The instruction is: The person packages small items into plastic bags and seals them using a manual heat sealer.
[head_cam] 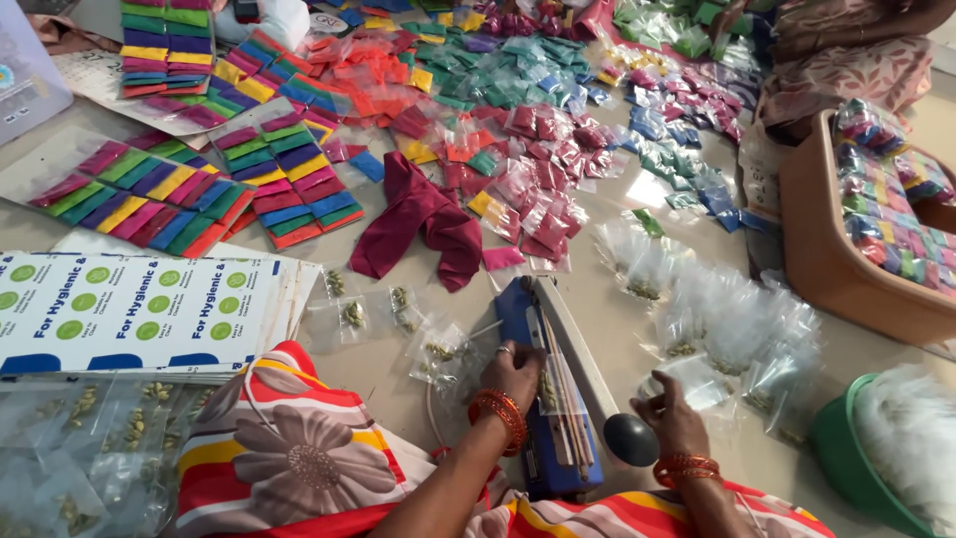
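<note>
Left hand [513, 371] pinches a pouch [554, 391] on the sealer [538, 399]; right hand [669, 416] grips its knob [631, 439]. Pouches [727, 329] crowd the right edge.

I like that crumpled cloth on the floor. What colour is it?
The cloth is dark maroon red, seen best in the head view.

Clear seed pouches [697, 329] right, striped colour-powder packets [289, 179] behind, printed sheet [129, 314] left.

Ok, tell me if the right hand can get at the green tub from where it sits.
Probably yes. The right hand rests by the sealer's black knob, and the green tub stands just to its right on the floor, with only a few small clear packets lying between them.
</note>
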